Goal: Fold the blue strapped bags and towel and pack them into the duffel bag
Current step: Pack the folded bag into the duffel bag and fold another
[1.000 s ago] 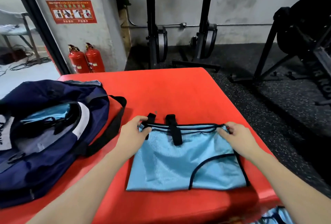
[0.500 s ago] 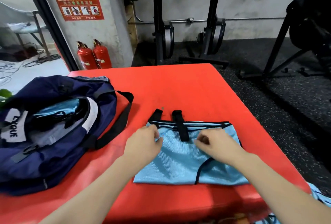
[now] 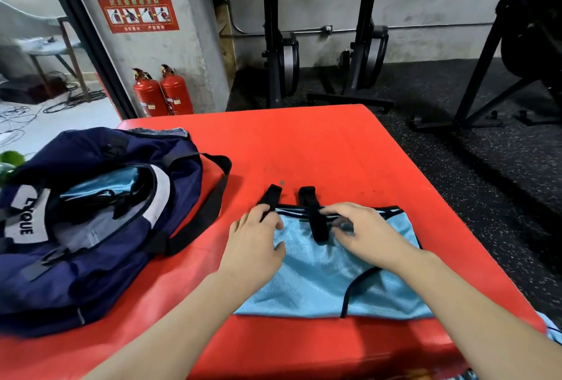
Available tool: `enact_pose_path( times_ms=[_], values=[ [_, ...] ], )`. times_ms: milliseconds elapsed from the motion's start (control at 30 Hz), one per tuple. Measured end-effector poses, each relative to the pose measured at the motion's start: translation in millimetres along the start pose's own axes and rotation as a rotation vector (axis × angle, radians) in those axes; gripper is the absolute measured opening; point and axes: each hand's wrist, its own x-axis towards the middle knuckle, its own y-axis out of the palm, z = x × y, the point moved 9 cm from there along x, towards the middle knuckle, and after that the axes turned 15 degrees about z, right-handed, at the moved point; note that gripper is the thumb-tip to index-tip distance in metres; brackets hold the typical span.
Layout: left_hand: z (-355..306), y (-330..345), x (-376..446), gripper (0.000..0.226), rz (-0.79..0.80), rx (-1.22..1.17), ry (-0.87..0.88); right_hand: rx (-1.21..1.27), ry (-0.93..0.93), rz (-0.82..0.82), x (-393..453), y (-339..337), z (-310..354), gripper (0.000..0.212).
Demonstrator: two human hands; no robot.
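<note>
Your hands have slid up to the top edge of the blue strapped bag (image 3: 331,282) on the red table (image 3: 319,148), left hand (image 3: 254,246) pinching its corner strap, right hand (image 3: 365,235) curled beside the middle strap, duffel bag (image 3: 85,227) lying open at your left.

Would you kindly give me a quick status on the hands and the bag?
Left hand and right hand on light blue fabric bag with black straps, flat on red table. Navy duffel bag open, left. Nothing in the way.

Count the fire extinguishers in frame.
2. Both fire extinguishers stand side by side on the floor against the grey pillar, beyond the red table's far left corner: one on the left, one on the right. None looks hidden.
</note>
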Motion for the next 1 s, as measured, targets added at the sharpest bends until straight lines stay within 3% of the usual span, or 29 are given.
enact_pose_path(
  times_ms=[133,233,333,400,467,533,667,833,1000],
  values=[
    [6,-4,9,0.050,-0.062,0.082,-0.012,0.004,0.087,0.032,9,8,-6,0.068],
    [9,-11,17,0.059,-0.118,-0.079,0.013,0.027,0.111,-0.063,15,2,-8,0.055],
    [10,-26,15,0.047,-0.280,-0.354,0.059,0.119,0.201,-0.212,14,-11,-10,0.018],
    [14,-32,12,0.034,-0.353,-0.484,0.039,0.215,0.215,-0.291,12,-19,-6,0.027],
    [19,-30,15,0.026,-0.358,-0.523,0.015,0.486,0.200,-0.279,14,-16,-4,0.042],
    [20,-24,21,0.021,-0.313,-0.457,0.029,0.638,0.177,-0.258,18,-10,-4,0.037],
    [21,-8,30,0.011,-0.208,-0.354,0.092,0.397,0.132,-0.199,27,-3,-5,0.016],
    [26,15,33,0.040,-0.016,-0.090,0.036,0.071,-0.008,-0.101,30,7,12,0.020],
    [24,17,32,0.045,0.028,-0.017,0.000,-0.312,0.139,-0.138,26,-1,5,0.025]
  ],
)
